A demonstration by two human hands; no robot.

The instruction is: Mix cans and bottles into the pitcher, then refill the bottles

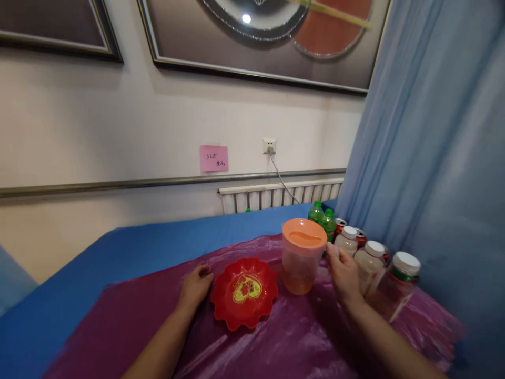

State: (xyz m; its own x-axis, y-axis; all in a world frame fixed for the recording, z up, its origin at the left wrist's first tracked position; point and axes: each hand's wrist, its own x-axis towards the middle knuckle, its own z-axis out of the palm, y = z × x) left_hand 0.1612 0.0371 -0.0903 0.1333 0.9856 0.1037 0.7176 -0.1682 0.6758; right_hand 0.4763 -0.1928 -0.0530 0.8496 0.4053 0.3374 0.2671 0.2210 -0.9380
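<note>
A translucent pitcher (299, 266) with an orange lid stands upright in front of me, a little amber liquid at its bottom. My right hand (344, 271) is closed around its handle on the right side. Whether the pitcher's base touches the sheet I cannot tell. Left of it lies a red scalloped plate (260, 310) with a yellow and red design in its middle. Beside the plate's left rim, my left hand (196, 287) rests on the purple plastic sheet (130, 316), fingers loosely curled, thumb a little apart, with nothing visible in it.
Several clear jars with white lids, such as the nearest jar (394, 287), stand close to my right forearm. Behind them are green bottles (328, 223) and red cans (340, 226). A blue cloth (158, 245) lies under the sheet. A blue curtain (445, 158) hangs at right.
</note>
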